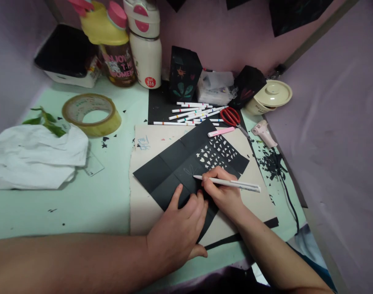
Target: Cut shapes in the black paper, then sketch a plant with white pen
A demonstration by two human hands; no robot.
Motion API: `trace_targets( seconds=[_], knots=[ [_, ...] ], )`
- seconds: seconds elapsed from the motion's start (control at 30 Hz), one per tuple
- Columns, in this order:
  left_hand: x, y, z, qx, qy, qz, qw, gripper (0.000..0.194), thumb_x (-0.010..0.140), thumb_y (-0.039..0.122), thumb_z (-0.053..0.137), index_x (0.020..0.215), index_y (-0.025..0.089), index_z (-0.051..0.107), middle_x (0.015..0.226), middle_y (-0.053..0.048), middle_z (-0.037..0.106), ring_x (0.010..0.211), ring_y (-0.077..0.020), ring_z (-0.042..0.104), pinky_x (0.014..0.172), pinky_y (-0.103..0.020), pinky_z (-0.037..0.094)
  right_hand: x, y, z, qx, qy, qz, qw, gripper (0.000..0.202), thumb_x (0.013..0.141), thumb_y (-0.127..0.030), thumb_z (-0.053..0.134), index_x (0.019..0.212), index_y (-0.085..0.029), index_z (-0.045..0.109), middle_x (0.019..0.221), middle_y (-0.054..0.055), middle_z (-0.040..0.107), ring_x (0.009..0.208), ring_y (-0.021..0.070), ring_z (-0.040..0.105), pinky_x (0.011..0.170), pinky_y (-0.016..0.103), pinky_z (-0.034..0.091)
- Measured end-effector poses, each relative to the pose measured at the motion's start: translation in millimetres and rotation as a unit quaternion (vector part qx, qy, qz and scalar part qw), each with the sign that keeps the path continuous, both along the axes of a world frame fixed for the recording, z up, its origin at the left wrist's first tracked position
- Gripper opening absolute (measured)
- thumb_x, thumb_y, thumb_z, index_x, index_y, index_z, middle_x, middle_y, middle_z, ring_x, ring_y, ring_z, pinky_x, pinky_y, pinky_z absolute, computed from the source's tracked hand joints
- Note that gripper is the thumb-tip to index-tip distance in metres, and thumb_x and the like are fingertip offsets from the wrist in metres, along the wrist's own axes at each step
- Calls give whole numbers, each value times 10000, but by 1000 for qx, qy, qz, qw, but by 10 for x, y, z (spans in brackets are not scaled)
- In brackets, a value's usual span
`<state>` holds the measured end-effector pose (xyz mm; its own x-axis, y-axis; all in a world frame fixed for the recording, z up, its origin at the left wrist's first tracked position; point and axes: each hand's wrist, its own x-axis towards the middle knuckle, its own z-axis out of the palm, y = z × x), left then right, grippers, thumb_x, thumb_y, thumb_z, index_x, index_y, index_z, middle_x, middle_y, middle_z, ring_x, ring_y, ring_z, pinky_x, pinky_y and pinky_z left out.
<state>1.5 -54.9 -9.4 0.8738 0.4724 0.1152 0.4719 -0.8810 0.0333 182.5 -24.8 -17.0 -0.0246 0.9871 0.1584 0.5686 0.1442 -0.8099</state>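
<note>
A creased sheet of black paper (162, 165) lies at a slant on a beige board (143, 212). Clusters of small star, heart and triangle cut-outs fill its right part, and a faint leaf-like outline shows near its middle. My right hand (225, 190) grips a white pen (238, 184), its tip touching the paper at that outline. Below it, my left hand (183, 222) rests flat on the paper's lower part with the thumb apart, covering some of the sheet. A pink pen-shaped cutter (221, 132) lies across the paper's upper edge.
Red-handled scissors (230, 116) and several white markers (186, 116) lie behind the paper. Black scraps (272, 165) lie at the right, near a pink glue gun (264, 133). Tape (91, 114) and a white cloth (36, 157) are on the left; bottles (146, 57) stand at the back.
</note>
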Motion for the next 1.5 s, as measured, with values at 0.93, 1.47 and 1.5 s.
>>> trace_targets(
  seconds=[0.93, 1.47, 1.5],
  knots=[
    [4, -9, -12, -2, 12, 1, 1000, 954, 787, 804, 481, 1377, 56, 528, 1372, -216, 549, 1191, -325, 439, 1069, -627, 338, 16, -21, 25, 32, -23, -35, 999, 161, 855, -186, 594, 696, -204, 573, 620, -36, 597, 549, 102, 533, 537, 226, 406],
    [-1, -7, -17, 0, 17, 0, 1000, 916, 812, 803, 438, 1373, 86, 540, 1382, -215, 541, 1192, -317, 462, 1075, -625, 327, 68, -32, 7, 57, -47, -77, 994, 174, 838, -185, 597, 673, -215, 553, 617, -39, 599, 543, 112, 530, 535, 240, 408],
    [-2, -7, -16, 0, 17, 0, 1000, 913, 814, 802, 434, 1372, 87, 541, 1381, -215, 542, 1191, -316, 464, 1077, -624, 326, 70, -33, 8, 57, -47, -78, 994, 176, 838, -184, 596, 672, -215, 551, 617, -38, 599, 544, 114, 532, 536, 241, 409]
  ],
)
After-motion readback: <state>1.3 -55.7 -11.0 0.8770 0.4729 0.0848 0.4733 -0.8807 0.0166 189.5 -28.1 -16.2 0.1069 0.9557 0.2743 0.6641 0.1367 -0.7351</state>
